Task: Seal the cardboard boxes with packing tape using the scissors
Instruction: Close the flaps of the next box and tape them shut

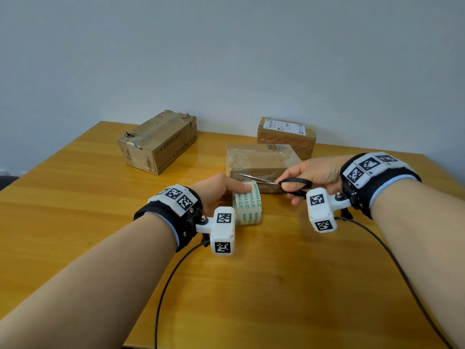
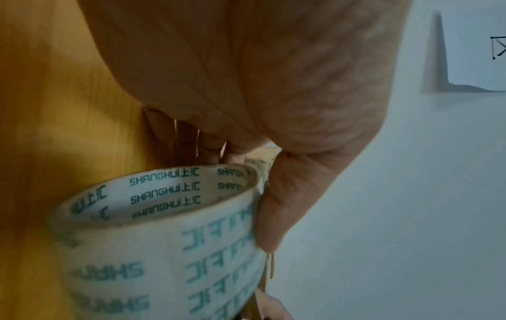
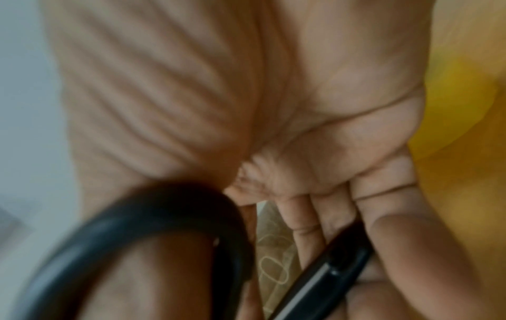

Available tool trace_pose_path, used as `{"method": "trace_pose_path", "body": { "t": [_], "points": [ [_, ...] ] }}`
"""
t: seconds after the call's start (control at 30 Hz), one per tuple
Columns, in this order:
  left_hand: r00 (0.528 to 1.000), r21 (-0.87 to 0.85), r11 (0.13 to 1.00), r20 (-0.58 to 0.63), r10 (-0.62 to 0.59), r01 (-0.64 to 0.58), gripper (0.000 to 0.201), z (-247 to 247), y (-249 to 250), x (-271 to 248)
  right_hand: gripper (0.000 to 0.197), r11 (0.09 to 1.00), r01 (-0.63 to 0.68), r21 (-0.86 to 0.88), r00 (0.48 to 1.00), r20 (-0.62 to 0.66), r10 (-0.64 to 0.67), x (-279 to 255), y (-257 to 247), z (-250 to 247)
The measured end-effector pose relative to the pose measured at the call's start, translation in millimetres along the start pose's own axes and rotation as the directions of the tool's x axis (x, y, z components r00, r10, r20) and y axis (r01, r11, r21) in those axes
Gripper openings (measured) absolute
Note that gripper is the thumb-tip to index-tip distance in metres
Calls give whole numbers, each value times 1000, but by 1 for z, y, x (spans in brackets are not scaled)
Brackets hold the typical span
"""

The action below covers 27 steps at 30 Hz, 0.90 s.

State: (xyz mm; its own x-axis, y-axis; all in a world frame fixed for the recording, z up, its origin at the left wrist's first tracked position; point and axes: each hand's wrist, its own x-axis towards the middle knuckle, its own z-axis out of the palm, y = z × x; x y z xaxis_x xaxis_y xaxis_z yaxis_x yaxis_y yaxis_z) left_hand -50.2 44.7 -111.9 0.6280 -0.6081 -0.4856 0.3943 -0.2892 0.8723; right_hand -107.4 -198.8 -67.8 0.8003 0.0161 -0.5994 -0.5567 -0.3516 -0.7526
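At the centre of the head view, the left hand (image 1: 216, 188) grips a roll of clear packing tape (image 1: 247, 206) printed with green lettering. The roll stands on its edge on the wooden counter (image 1: 264, 285), and the fingers (image 1: 242, 187) curl over its top. The left wrist view shows the same grip from close up: the thumb (image 2: 276, 207) presses against the outer face of the roll while the other fingers reach in behind its rim. The lettering inside the core reads SHANGHUI.

Just right of centre, the right hand (image 1: 314, 176) holds black-handled scissors (image 1: 281, 182), with the thumb through the upper loop and the other fingers wrapped round the lower handle. The silver blades point toward the left of the frame, slightly parted, with their tips above the roll and in front of the nearest box. In the right wrist view, the black loop (image 3: 153, 238) rings the thumb in the lower left of the frame, and the second handle crosses the curled fingers at lower right; the picture is blurred.

Three cardboard boxes sit in the upper middle of the head view. The nearest, a flat box covered in glossy tape (image 1: 261, 162), lies directly behind the scissors. A smaller box with a white shipping label (image 1: 286, 136) stands behind it toward the right. A larger, worn box with torn corners (image 1: 157, 141) stands well apart at the left. Both wrists wear black bands with white marker blocks, and black cables trail toward the bottom edge of the frame.
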Motion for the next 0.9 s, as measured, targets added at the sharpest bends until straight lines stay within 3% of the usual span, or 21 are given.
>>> {"method": "trace_pose_path", "body": {
  "t": [0.33,0.43,0.63,0.8,0.9],
  "points": [
    [999,2,1000,22,-25,25,21,-1,2,-2,43,987,-6,-159,999,-43,-1,2,-11,10],
    [999,9,999,34,-32,31,24,-2,2,-4,52,974,-15,-226,998,-62,1,2,-10,10],
    [999,15,999,27,-44,44,27,-3,3,-11,23,987,-7,-160,999,-39,1,-4,-14,18],
    [998,32,998,43,-47,46,22,-1,2,-17,49,966,-7,-260,999,-42,-4,-7,-19,24],
    [996,6,998,65,-61,61,15,-3,1,-22,48,973,-18,-230,999,-50,6,-9,-16,27]
  ]
}}
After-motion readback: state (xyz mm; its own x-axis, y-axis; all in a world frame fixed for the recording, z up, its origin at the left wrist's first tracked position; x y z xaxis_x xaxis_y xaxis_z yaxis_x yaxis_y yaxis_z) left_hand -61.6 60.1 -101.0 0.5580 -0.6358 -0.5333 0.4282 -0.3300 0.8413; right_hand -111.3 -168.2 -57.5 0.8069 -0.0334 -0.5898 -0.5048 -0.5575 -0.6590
